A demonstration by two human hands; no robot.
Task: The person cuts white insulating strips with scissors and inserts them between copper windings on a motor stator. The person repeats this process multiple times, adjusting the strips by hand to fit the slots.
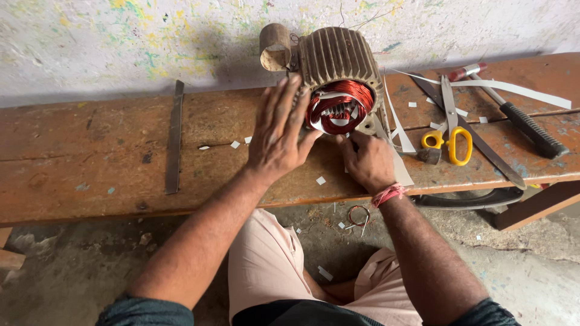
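Observation:
A ribbed metal motor stator (338, 57) lies on its side on a worn wooden bench (109, 157), its open end facing me with red copper windings (347, 96) and white paper strips inside. My left hand (279, 133) rests flat against the stator's left rim, fingers spread, steadying it. My right hand (366, 160) sits just below the opening, fingers curled around a small dark tool or strip whose tip points at the windings; what it is stays unclear. A red thread is tied around my right wrist.
Yellow-handled scissors (450, 142), a long knife (483, 145), a black-handled tool (531, 130), a red-handled tool (466, 71) and white paper strips (519, 90) lie at the right. A flat metal bar (174, 139) lies at the left. A cardboard tube (275, 47) stands behind the stator. Paper scraps litter the floor.

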